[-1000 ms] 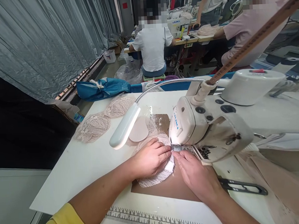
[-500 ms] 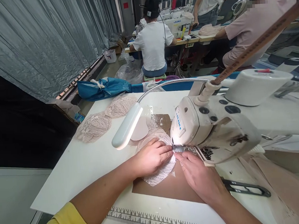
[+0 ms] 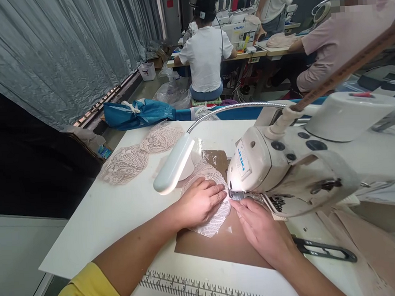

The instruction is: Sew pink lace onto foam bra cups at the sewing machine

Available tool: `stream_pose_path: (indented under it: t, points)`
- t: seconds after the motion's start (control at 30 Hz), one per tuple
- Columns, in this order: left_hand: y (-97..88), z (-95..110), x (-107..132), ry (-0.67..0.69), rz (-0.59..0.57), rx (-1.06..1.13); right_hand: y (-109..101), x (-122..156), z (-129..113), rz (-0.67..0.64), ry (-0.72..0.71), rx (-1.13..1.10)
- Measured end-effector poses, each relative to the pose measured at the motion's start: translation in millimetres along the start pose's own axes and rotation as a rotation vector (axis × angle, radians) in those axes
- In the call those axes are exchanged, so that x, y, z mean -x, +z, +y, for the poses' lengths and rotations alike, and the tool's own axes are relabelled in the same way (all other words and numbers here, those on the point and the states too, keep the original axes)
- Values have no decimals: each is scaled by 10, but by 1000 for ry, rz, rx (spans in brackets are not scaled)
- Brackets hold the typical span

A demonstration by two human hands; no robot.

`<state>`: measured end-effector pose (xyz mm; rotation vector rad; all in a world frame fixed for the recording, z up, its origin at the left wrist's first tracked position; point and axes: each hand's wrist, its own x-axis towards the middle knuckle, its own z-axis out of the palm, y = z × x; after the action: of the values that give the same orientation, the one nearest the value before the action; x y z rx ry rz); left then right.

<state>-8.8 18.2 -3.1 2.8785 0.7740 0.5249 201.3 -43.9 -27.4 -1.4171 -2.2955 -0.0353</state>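
A pale pink lace bra cup lies under the needle area of a white JUKI sewing machine, its edge at the presser foot. My left hand rests flat on the lace, fingers stretched towards the foot; its thumb is hidden. Just in front of the foot, my right hand has thumb and forefinger pinched at the cup's edge. The fingertips hide what exactly lies between them. Part of the cup extends behind my left hand, next to a smooth pale piece.
Two joined lace cups lie at the table's left. A lamp arches over the work. Black thread snips lie beside my right wrist. A printed ruler runs along the front. Co-workers are at machines beyond.
The lace cup has shifted slightly away from me, its near tip now higher on the brown surface. My left hand has moved a little forward with it; the right hand stays nearly still.
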Motion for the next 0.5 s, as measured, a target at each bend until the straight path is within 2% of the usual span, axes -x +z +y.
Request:
stream_pose_path:
  t: [0.13, 0.37, 0.5]
  points:
    - [-39, 9, 27, -6, -34, -22, -22, 28, -5, 8, 0, 36]
    - [-118, 43, 72, 108, -85, 84, -79, 67, -9, 23, 6, 66]
    - [-122, 42, 77, 84, -90, 114, -68, 83, 6, 13, 0, 32]
